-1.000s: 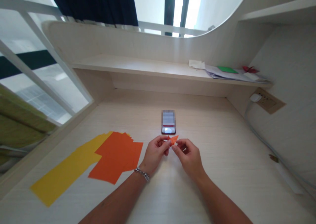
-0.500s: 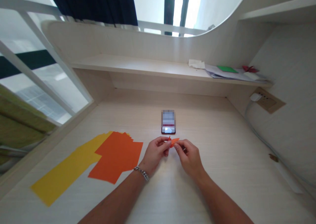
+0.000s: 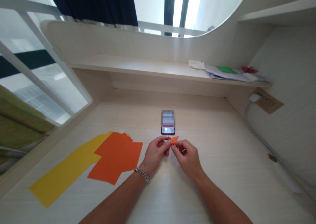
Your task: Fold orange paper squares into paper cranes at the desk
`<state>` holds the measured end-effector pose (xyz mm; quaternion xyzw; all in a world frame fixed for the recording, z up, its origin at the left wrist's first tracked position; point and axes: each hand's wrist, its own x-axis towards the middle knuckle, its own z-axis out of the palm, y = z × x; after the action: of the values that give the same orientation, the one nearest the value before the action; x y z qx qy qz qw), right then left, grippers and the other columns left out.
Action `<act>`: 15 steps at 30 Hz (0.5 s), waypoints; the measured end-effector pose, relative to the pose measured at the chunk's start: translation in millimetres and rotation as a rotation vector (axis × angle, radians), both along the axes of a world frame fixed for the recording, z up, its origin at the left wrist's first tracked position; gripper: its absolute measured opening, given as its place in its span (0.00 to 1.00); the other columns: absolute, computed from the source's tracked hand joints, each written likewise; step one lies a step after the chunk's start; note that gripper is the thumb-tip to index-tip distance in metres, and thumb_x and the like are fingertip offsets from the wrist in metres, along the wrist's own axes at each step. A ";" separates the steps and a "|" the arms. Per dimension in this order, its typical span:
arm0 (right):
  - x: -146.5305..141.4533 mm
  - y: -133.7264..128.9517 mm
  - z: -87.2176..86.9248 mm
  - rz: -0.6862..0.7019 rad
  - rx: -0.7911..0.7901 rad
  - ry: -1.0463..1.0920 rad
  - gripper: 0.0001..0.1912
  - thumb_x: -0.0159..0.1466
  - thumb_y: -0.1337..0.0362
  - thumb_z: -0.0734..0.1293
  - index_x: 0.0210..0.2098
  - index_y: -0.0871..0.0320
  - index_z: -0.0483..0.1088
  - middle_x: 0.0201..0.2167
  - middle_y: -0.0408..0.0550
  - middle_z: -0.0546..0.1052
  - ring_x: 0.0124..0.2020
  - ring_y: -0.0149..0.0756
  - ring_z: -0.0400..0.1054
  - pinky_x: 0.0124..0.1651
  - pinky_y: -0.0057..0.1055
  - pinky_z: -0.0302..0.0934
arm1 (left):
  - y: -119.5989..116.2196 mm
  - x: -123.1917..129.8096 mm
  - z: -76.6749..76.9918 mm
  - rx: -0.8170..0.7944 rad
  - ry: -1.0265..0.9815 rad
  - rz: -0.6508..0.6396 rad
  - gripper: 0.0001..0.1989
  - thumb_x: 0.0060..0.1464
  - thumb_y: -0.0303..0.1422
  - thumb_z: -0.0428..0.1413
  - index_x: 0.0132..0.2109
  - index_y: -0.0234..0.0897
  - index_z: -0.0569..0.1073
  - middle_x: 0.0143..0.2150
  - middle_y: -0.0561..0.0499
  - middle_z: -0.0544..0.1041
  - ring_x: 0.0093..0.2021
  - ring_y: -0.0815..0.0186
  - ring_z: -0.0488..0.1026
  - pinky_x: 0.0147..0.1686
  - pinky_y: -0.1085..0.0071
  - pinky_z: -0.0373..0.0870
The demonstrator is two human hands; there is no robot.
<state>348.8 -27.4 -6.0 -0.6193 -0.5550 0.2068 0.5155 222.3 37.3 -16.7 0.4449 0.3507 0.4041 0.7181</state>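
Observation:
Between my hands is a small folded piece of orange paper (image 3: 175,139), with a pointed flap sticking up to the right. My left hand (image 3: 158,149) pinches its left side between thumb and fingers; a silver chain bracelet (image 3: 142,174) circles that wrist. The fingertips of my right hand (image 3: 187,155) pinch the paper's lower right part. My fingers hide much of the folded shape. Just beyond my hands a phone (image 3: 168,122) lies on the desk with its screen lit, the upper part blurred.
Left of my hands, orange sheets (image 3: 118,158) overlap a fan of yellow sheets (image 3: 64,174) on the desk (image 3: 138,109). A shelf (image 3: 138,65) at the back carries papers, a green piece (image 3: 226,69) and a dark red folded shape (image 3: 249,69). At right, a cable (image 3: 261,140) runs from a wall socket (image 3: 268,100).
My right fingertips have shifted slightly left and lower on the folded paper, closer to my left hand. More of the pointed orange flap shows. The left hand has hardly moved.

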 end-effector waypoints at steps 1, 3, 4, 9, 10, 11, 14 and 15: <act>0.4 0.2 -0.9 0.000 0.003 -0.022 0.05 0.60 0.63 0.66 0.33 0.55 0.73 0.28 0.45 0.73 0.25 0.32 0.65 0.28 0.29 0.58 | 0.0 0.2 -0.5 0.002 0.002 -0.002 0.16 0.46 0.37 0.62 0.41 0.32 0.73 0.25 0.52 0.72 0.22 0.72 0.66 0.22 0.76 0.60; 2.0 0.6 -3.0 0.000 0.011 -0.071 0.06 0.61 0.64 0.65 0.32 0.56 0.74 0.28 0.46 0.74 0.25 0.32 0.66 0.29 0.29 0.59 | 0.0 0.5 -1.9 0.004 0.004 -0.002 0.17 0.46 0.37 0.62 0.41 0.31 0.73 0.25 0.53 0.72 0.22 0.73 0.66 0.22 0.76 0.60; 2.9 0.7 -4.0 -0.002 0.015 -0.097 0.06 0.61 0.64 0.64 0.32 0.56 0.74 0.27 0.46 0.74 0.26 0.32 0.66 0.30 0.29 0.59 | -0.1 0.7 -2.6 0.004 0.003 -0.004 0.17 0.47 0.37 0.61 0.42 0.31 0.73 0.25 0.52 0.72 0.22 0.73 0.66 0.22 0.77 0.60; 9.0 0.4 -7.9 -0.051 0.021 -0.206 0.07 0.61 0.66 0.63 0.31 0.57 0.73 0.27 0.45 0.74 0.26 0.32 0.66 0.31 0.28 0.59 | -0.6 1.1 -3.3 0.011 0.012 -0.045 0.18 0.48 0.36 0.61 0.44 0.30 0.73 0.27 0.51 0.72 0.23 0.73 0.67 0.24 0.76 0.62; 10.7 0.5 -8.5 -0.068 0.023 -0.222 0.06 0.61 0.66 0.63 0.31 0.57 0.73 0.26 0.45 0.74 0.26 0.32 0.66 0.31 0.28 0.59 | -0.5 1.0 -3.0 0.019 0.020 -0.048 0.18 0.48 0.36 0.60 0.44 0.30 0.73 0.27 0.51 0.72 0.24 0.72 0.67 0.24 0.76 0.62; 12.5 0.6 -8.9 -0.084 0.023 -0.235 0.06 0.60 0.66 0.63 0.30 0.57 0.73 0.26 0.45 0.73 0.26 0.32 0.66 0.31 0.27 0.59 | -0.3 0.8 -2.6 0.028 0.034 -0.053 0.19 0.47 0.37 0.61 0.45 0.30 0.72 0.26 0.52 0.71 0.24 0.72 0.67 0.24 0.75 0.62; 19.6 1.9 -9.1 -0.136 0.026 -0.268 0.07 0.60 0.66 0.63 0.29 0.57 0.72 0.25 0.45 0.73 0.25 0.32 0.65 0.31 0.27 0.59 | 0.7 -0.6 -1.3 0.080 0.096 -0.020 0.19 0.48 0.37 0.60 0.46 0.31 0.72 0.23 0.54 0.70 0.23 0.71 0.66 0.24 0.75 0.62; 23.2 2.7 -8.7 -0.152 0.029 -0.277 0.07 0.60 0.66 0.63 0.29 0.57 0.72 0.25 0.45 0.73 0.25 0.32 0.66 0.31 0.27 0.59 | 0.8 -1.2 -0.4 0.091 0.120 -0.009 0.19 0.48 0.38 0.60 0.46 0.31 0.72 0.24 0.54 0.70 0.24 0.70 0.67 0.25 0.75 0.63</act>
<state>372.0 -24.7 -14.7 -0.6746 -0.5751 0.0716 0.4572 221.1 38.1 -17.1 0.5022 0.3723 0.3891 0.6766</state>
